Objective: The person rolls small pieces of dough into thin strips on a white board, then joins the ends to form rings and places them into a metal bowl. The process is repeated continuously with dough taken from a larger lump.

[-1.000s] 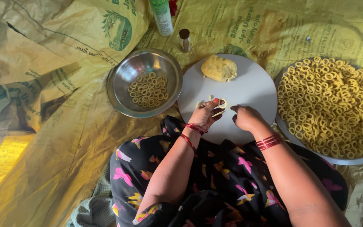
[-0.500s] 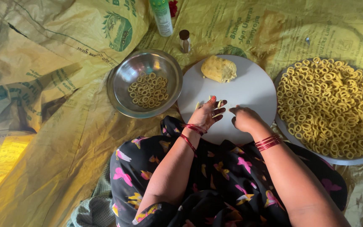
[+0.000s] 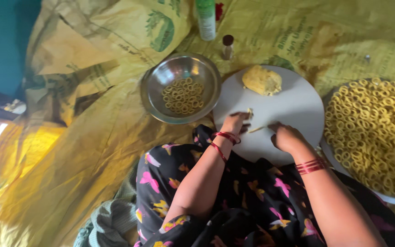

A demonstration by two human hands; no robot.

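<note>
My left hand (image 3: 235, 123) rests on the near edge of a round white board (image 3: 298, 103), its fingertips pinched on a small piece of yellow dough (image 3: 250, 112). My right hand (image 3: 287, 137) lies curled on the board just to the right. Its fingers close on one end of a thin dough strip (image 3: 257, 129), which points toward the left hand. A lump of yellow dough (image 3: 262, 80) sits at the board's far edge. Both wrists wear red bangles.
A steel bowl (image 3: 161, 98) left of the board holds several dough rings (image 3: 184, 95). A large tray (image 3: 392, 199) at the right is heaped with rings. A green-and-white bottle (image 3: 205, 18) and a small brown-capped bottle (image 3: 227, 45) stand beyond. Yellow sacks (image 3: 83, 137) cover the floor.
My hands have drawn slightly apart on the board, and a thin dough strip now shows between them. The left hand's fingers have closed more around the small piece.
</note>
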